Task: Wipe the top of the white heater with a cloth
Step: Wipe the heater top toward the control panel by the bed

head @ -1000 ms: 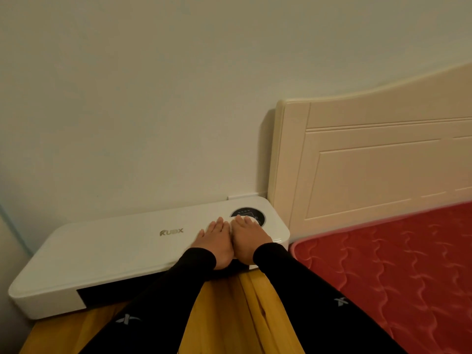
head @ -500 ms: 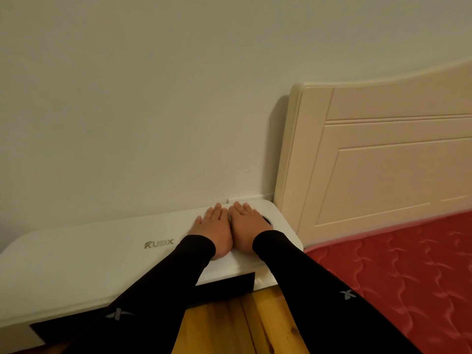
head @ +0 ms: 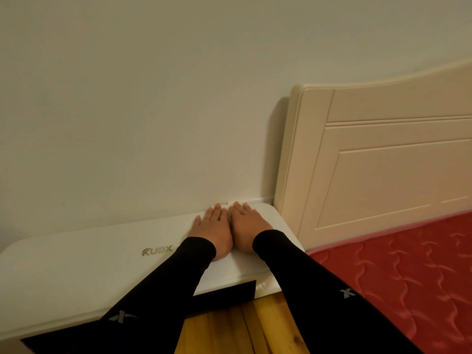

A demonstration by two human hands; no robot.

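Bedroom corner, white heater [head: 102, 254] against wall; left hand [head: 213, 227] and right hand [head: 246, 226] flat, touching side by side, fingers straight, pressing its top; cloth not discernible.

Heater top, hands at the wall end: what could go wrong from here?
1. Both hands, left hand and right hand, lie flat, hiding any cloth; bare palms may smear the white heater.
2. Fingertips are near the wall; pushing on could jam them.
3. The logo end looks unwiped.
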